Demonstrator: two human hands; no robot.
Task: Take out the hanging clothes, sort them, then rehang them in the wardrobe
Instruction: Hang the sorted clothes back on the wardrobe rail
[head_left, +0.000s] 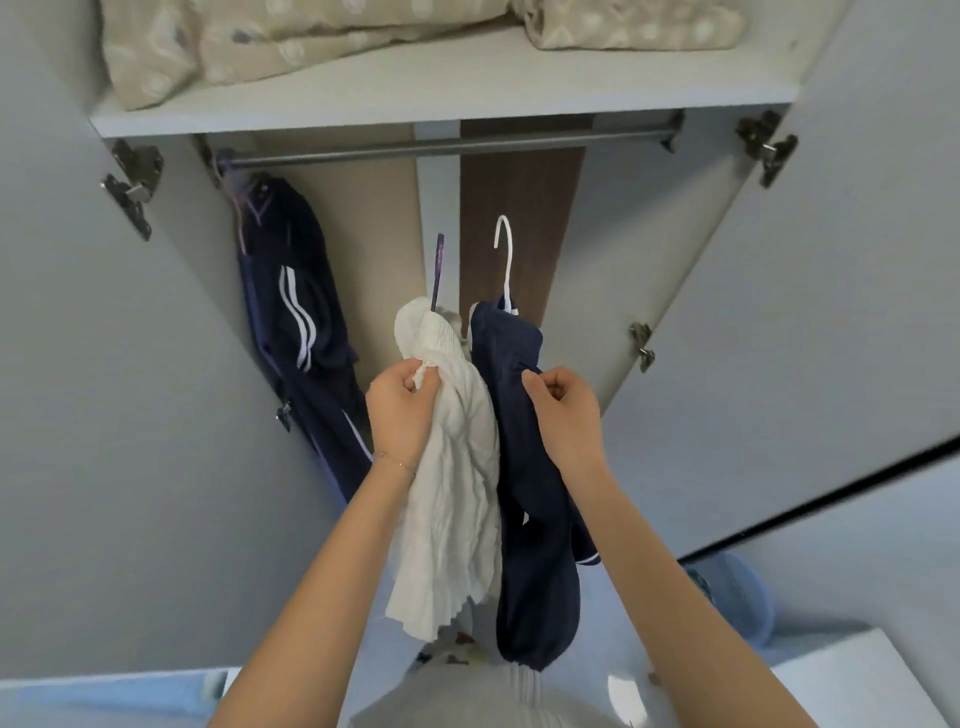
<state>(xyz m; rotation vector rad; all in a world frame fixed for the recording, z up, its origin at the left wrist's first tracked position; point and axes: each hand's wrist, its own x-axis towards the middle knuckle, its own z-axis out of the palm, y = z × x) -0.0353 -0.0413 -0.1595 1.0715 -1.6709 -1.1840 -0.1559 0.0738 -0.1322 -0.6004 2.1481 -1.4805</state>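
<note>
My left hand (402, 410) grips a white pleated garment (452, 493) that hangs on a purple hanger (438, 270). My right hand (563, 413) pinches a navy garment (530, 545) on a white hanger (505, 260). Both hangers are off the rail, held in front of the open wardrobe, their hooks pointing up. The metal rail (452, 145) runs across the top. At its left end a navy tracksuit with white stripes (298, 312) hangs on the rail.
Both wardrobe doors (104, 364) stand open at either side, with metal hinges (132, 182) near the top. Folded beige bedding (311, 36) lies on the shelf above the rail. Light blue fabric (737, 597) and a white surface (857, 680) sit low right.
</note>
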